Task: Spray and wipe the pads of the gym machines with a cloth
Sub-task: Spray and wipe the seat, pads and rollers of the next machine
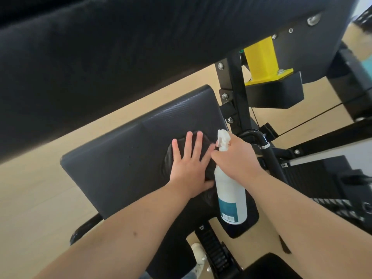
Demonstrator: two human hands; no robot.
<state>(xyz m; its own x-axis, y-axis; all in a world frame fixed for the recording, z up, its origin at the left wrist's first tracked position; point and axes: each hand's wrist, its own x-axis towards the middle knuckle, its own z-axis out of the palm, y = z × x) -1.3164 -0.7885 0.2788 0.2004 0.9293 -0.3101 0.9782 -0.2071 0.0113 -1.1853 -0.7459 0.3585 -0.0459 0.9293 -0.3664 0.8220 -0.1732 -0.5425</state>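
The wiping step was judged to be under way on one pad. The left hand [189, 164] was laid flat, fingers straight and spread, and was pressed on a dark cloth [168, 160]. The cloth was bunched on the right-hand part of the lower pad [112, 158], close to the machine's upright frame [237, 93].

The right hand [239, 158] was curled round the neck of the spray bottle [231, 196], just beside the left hand. The bottle was hung upright over the pad's right edge, with its white nozzle turned toward the cloth. Whether the trigger was being squeezed could not be told.

Faint specks were seen on the pad surface left of the cloth. These were taken as spray droplets, though this could not be confirmed. On that reading, spraying of this pad was done and only part of it had been wiped; the left half was not covered by the cloth.

The large upper pad [120, 57], set across the top of the view, showed no sign of treatment either way. It, and any further machines, were judged outstanding.
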